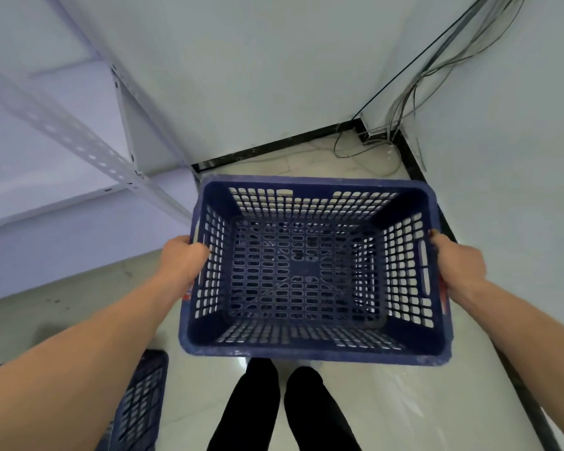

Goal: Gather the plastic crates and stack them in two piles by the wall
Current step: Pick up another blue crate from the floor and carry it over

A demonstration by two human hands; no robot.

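A dark blue perforated plastic crate (310, 353) hangs in front of me above the floor, open side up and with nothing inside. My left hand (183, 260) grips its left rim, thumb over the edge. My right hand (458, 263) grips the right rim beside the handle slot. A second blue crate (140, 405) stands on the floor at lower left, partly hidden behind my left forearm.
A white slotted metal shelf rack (88, 151) fills the left side. White walls meet in a corner ahead, with black skirting (274, 144) and loose cables (372, 148) on the pale tiled floor. My legs in black trousers (284, 408) stand below the crate.
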